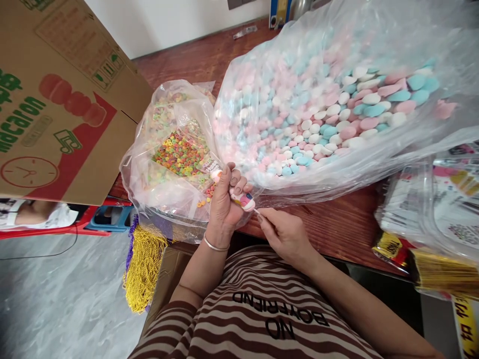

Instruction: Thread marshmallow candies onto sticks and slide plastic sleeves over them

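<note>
My left hand (pixel 226 202) is closed around a small printed plastic packet (pixel 245 200) with white, pink and blue colouring. One end of the packet sticks out above my thumb, and the other points toward my right hand. My right hand (pixel 288 232) pinches a thin white end or stick at the packet's lower tip; its exact kind is too small to tell. Just beyond my left hand, a clear bag (pixel 140 169) holds tiny ring-shaped pieces (pixel 181 154) in orange, yellow, green and red. A larger clear bag (pixel 239 75) holds pink, blue and white candy-like discs (pixel 344 119).
A big cardboard box (pixel 86 30) stands at the left on the wooden table (pixel 337 227). Plastic-wrapped packs (pixel 456 199) and a gold-fringed bundle (pixel 445 271) lie at the right. Gold bead strands (pixel 144 267) hang by the table's front edge, next to an open carton (pixel 168 271).
</note>
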The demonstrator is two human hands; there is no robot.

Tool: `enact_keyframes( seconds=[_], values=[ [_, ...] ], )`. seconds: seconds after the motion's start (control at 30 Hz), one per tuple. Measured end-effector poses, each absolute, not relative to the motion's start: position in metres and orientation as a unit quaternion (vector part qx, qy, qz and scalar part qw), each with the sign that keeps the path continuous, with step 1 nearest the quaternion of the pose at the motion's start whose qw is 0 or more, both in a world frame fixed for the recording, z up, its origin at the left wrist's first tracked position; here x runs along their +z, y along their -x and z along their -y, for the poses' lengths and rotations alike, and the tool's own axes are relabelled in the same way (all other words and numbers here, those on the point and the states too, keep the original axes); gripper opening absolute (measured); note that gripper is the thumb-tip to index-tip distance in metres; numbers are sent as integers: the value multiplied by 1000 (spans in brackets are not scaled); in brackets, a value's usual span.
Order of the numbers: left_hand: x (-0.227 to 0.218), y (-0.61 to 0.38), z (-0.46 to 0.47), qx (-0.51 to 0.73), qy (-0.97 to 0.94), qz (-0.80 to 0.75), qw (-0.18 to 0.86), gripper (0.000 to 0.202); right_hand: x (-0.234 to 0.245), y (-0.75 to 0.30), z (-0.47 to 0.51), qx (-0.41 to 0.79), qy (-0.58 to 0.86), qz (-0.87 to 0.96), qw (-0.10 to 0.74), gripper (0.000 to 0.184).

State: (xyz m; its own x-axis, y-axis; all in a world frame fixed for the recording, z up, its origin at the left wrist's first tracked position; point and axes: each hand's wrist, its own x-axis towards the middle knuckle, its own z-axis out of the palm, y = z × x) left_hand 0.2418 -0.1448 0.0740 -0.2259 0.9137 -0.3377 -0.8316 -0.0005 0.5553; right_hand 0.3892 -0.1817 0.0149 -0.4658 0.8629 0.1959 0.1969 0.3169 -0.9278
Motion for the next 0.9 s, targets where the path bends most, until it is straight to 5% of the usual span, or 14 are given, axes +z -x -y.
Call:
enact_keyframes(
  seconds=[0.07,0.13,0.3,0.4,0.5,0.67,0.73,0.8,0.9],
  values=[
    [76,-243,143,702,-52,-347,620,12,13,-392,180,238,395,802,380,27],
    [78,-244,142,706,-45,-352,613,12,13,-394,179,200,401,808,383,28],
    [81,-242,147,719,-74,-321,612,24,22,-393,185,733,308,520,312,37],
    [81,-243,150,704,-96,-315,629,29,27,-390,189,887,193,350,233,33],
    [80,-248,150,694,-95,-329,633,26,25,-390,189,812,244,439,298,32],
    [71,-262,146,714,-73,-355,600,19,12,-389,177,310,399,775,379,30],
    [66,-267,146,722,-64,-361,587,22,9,-388,174,220,404,804,377,30],
    [63,-268,148,716,-67,-362,594,25,11,-387,172,272,404,786,382,30],
    [63,-261,151,687,-98,-348,631,26,18,-389,172,578,350,640,366,37]
  ],
)
